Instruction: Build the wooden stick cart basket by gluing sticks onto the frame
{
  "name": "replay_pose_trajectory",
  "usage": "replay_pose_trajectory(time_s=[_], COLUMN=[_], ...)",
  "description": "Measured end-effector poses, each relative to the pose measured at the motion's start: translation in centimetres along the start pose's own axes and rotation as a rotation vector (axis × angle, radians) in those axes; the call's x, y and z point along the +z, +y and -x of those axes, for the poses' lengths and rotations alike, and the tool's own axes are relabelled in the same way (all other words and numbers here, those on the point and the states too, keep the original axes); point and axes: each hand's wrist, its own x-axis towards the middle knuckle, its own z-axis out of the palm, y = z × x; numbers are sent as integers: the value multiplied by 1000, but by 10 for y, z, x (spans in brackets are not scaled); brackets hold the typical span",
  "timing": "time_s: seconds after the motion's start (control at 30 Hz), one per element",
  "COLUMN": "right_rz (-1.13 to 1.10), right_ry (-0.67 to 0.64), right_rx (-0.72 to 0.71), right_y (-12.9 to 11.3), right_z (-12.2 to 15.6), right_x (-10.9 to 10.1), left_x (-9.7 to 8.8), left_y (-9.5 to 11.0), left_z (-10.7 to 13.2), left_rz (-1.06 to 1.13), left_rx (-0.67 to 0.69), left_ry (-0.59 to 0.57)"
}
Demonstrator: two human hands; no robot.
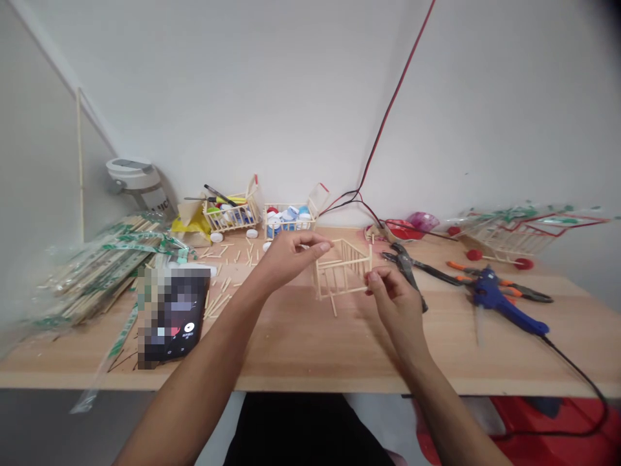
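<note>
A small open basket frame of thin wooden sticks (343, 264) is held up in front of me, just over the table. My right hand (394, 291) pinches its lower right corner between thumb and fingers. My left hand (295, 254) is at the upper left corner, thumb and fingertips closed together there; whether a loose stick is between them is too small to tell. One stick (333, 305) juts down below the frame. Short cut sticks (218, 304) are scattered on the table left of my left hand.
Behind stand two stick carts (233, 217) (290, 220) filled with small items. On the left lie bagged sticks (104, 265) and a phone (179, 317). On the right are black-handled pliers (407, 268), a blue glue gun (507, 304) with its cord, orange-handled pliers (526, 291) and a red-wheeled cart (514, 236).
</note>
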Motion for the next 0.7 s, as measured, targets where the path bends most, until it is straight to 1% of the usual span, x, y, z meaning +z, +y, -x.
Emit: replay_pose_trajectory(time_s=[0.13,0.27,0.5,0.7], right_rz=[25,128,293,327], right_ry=[-76,-138,-274,-325], right_rx=[29,28,-83,-148], right_y=[6,10,10,7], right_z=[8,17,31,41], right_x=[-4,-10,-23,-31], left_x=[-1,-2,3,13], left_y=[-1,-3,-6,-9], left_z=[1,0,0,0], left_rz=[-105,-120,-117,-212], left_rx=[34,28,60,88], left_ry=[-16,-15,-88,-152])
